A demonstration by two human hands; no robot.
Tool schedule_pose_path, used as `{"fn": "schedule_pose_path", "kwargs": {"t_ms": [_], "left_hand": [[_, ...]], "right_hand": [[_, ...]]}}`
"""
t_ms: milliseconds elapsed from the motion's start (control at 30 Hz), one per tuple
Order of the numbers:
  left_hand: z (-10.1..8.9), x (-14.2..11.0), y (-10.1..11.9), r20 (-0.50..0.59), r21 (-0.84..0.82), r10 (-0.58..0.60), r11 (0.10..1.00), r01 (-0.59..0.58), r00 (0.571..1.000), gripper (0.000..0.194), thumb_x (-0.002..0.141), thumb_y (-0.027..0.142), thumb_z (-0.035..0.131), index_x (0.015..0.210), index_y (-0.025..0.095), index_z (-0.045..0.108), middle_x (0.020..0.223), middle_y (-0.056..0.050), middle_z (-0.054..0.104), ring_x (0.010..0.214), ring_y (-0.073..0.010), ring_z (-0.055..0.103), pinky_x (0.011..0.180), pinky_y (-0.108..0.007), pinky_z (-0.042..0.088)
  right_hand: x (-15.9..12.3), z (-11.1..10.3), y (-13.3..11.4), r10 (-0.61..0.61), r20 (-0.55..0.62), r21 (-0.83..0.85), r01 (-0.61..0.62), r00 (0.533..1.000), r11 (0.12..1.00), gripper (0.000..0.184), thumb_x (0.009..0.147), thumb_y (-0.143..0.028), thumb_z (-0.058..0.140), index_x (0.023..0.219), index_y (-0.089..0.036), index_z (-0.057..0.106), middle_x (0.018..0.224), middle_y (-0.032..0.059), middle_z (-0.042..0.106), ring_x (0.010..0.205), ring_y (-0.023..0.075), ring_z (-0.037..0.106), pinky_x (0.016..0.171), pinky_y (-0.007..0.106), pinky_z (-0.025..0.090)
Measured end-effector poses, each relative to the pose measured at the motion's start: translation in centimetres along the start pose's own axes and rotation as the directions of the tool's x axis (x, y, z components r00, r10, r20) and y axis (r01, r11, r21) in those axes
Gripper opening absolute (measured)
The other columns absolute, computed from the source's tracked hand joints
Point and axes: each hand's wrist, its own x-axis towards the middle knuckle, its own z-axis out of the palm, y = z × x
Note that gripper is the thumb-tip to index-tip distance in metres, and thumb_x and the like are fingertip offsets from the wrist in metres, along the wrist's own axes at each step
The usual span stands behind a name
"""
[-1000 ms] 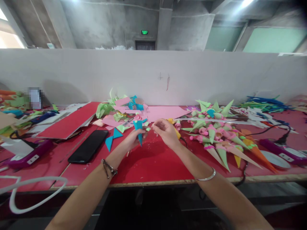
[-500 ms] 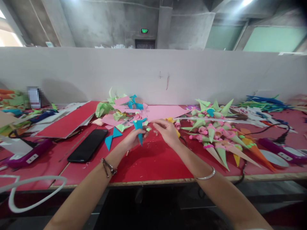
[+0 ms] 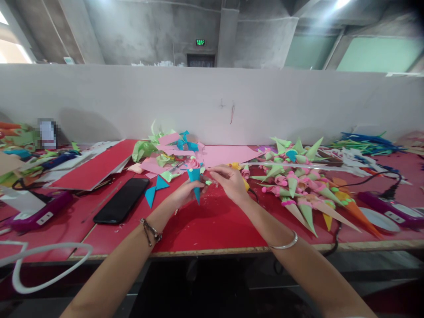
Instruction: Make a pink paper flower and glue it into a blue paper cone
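My left hand (image 3: pixel 186 193) is closed around a blue paper ice cream cone (image 3: pixel 194 176), which points downward. A pink swirl (image 3: pixel 194 163) fills the cone's top, and small pale green bits dot its rim. Beside my left fingertips is a small pale green piece (image 3: pixel 208 182); whether the fingers hold it I cannot tell. My right hand (image 3: pixel 232 180) hovers just right of the cone, apart from it, thumb and fingers pinched together. Anything between those fingertips is too small to make out. Blue paper triangles (image 3: pixel 150 195) lie left of the cone.
A black phone (image 3: pixel 122 201) lies left of my left forearm. Many finished paper cones (image 3: pixel 304 194) pile up at the right. Pink and green paper scraps (image 3: pixel 155 154) sit behind my hands. Purple power strips (image 3: pixel 394 207) with cables lie at both sides. A grey partition (image 3: pixel 165 106) stands behind.
The blue cone has shifted slightly right and turned in my left hand, so its pink top shows more fully. My right hand stays nearly in place, still pinched.
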Motion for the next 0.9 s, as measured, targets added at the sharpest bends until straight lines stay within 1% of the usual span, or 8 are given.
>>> {"fn": "schedule_pose_path", "kwargs": {"t_ms": [67, 200, 267, 333, 533, 667, 767, 900], "left_hand": [[0.1, -0.1, 0.0, -0.005, 0.002, -0.005, 1.0, 0.005, 1.0, 0.015, 0.058, 0.015, 0.055, 0.073, 0.012, 0.053, 0.056, 0.002, 0.051, 0.051, -0.007, 0.045, 0.051, -0.019, 0.032], [0.2, 0.0, -0.1, 0.0, 0.006, -0.009, 1.0, 0.009, 1.0, 0.015, 0.057, 0.014, 0.055, 0.072, 0.012, 0.054, 0.057, 0.001, 0.051, 0.051, -0.0074, 0.045, 0.051, -0.02, 0.033], [0.2, 0.0, -0.2, 0.008, 0.011, -0.012, 1.0, 0.012, 1.0, 0.015, 0.057, 0.014, 0.055, 0.071, 0.012, 0.054, 0.056, 0.001, 0.051, 0.051, -0.0076, 0.046, 0.05, -0.02, 0.033], [0.2, 0.1, -0.3, 0.013, 0.018, -0.016, 1.0, 0.015, 1.0, 0.014, 0.057, 0.014, 0.056, 0.07, 0.012, 0.055, 0.056, 0.001, 0.051, 0.051, -0.0077, 0.046, 0.05, -0.02, 0.033], [0.4, -0.1, -0.3, 0.011, 0.051, -0.019, 0.999, 0.019, 1.0, 0.011, 0.058, 0.015, 0.057, 0.068, 0.012, 0.055, 0.058, 0.001, 0.053, 0.052, -0.0079, 0.047, 0.052, -0.021, 0.034], [1.0, -0.2, -0.4, 0.023, 0.099, -0.022, 0.995, 0.019, 0.999, 0.01, 0.059, 0.016, 0.058, 0.068, 0.012, 0.056, 0.057, 0.001, 0.053, 0.053, -0.0087, 0.048, 0.053, -0.022, 0.035], [1.2, -0.2, -0.7, 0.024, 0.137, -0.017, 0.99, 0.013, 1.0, 0.008, 0.061, 0.017, 0.058, 0.068, 0.013, 0.056, 0.057, 0.001, 0.053, 0.053, -0.0087, 0.047, 0.053, -0.022, 0.034], [1.1, -0.2, -1.0, 0.012, 0.173, -0.003, 0.985, 0.001, 1.0, 0.006, 0.061, 0.018, 0.057, 0.063, 0.014, 0.053, 0.055, 0.002, 0.052, 0.053, -0.0086, 0.047, 0.054, -0.022, 0.034]], "right_hand": [[0.0, 0.0, -0.1, -0.007, 0.006, -0.008, 0.007, 1.0, 1.0, 0.012, 0.074, -0.026, 0.055, 0.078, -0.021, 0.065, 0.083, 0.002, 0.063, 0.08, 0.0136, 0.057, 0.073, 0.026, 0.045], [-0.1, 0.0, -0.2, 0.101, 0.012, 0.102, -0.102, 0.995, 0.99, 0.011, 0.073, -0.029, 0.057, 0.069, -0.019, 0.062, 0.061, -0.002, 0.058, 0.056, 0.0103, 0.054, 0.057, 0.024, 0.045], [-0.1, 0.1, -0.2, 0.107, 0.006, 0.129, -0.107, 0.994, 0.986, 0.009, 0.07, -0.027, 0.06, 0.065, -0.019, 0.058, 0.055, -0.0042, 0.054, 0.049, 0.0085, 0.05, 0.051, 0.022, 0.043], [-0.1, 0.2, -0.2, 0.102, -0.01, 0.131, -0.1, 0.995, 0.986, 0.008, 0.067, -0.025, 0.062, 0.067, -0.019, 0.057, 0.058, -0.0044, 0.055, 0.051, 0.0082, 0.051, 0.052, 0.022, 0.044], [0.1, 0.2, 0.0, 0.109, -0.054, 0.085, -0.105, 0.993, 0.991, 0.013, 0.068, -0.027, 0.06, 0.079, -0.02, 0.063, 0.08, 0.0006, 0.065, 0.076, 0.0136, 0.06, 0.073, 0.028, 0.047], [0.0, 0.2, -0.2, 0.141, -0.045, 0.112, -0.135, 0.989, 0.984, 0.011, 0.069, -0.027, 0.059, 0.077, -0.021, 0.064, 0.076, 0.0005, 0.065, 0.07, 0.0139, 0.061, 0.069, 0.029, 0.049], [-0.2, 0.4, -0.4, 0.101, -0.02, 0.1, -0.099, 0.995, 0.99, 0.008, 0.069, -0.027, 0.06, 0.073, -0.021, 0.063, 0.073, 0.0001, 0.063, 0.069, 0.0135, 0.059, 0.066, 0.028, 0.048], [-0.2, 0.5, -0.4, -0.046, 0.043, 0.021, 0.045, 0.998, 0.999, 0.004, 0.07, -0.024, 0.06, 0.072, -0.022, 0.063, 0.075, 0.0001, 0.057, 0.073, 0.0129, 0.055, 0.067, 0.027, 0.046]]}}
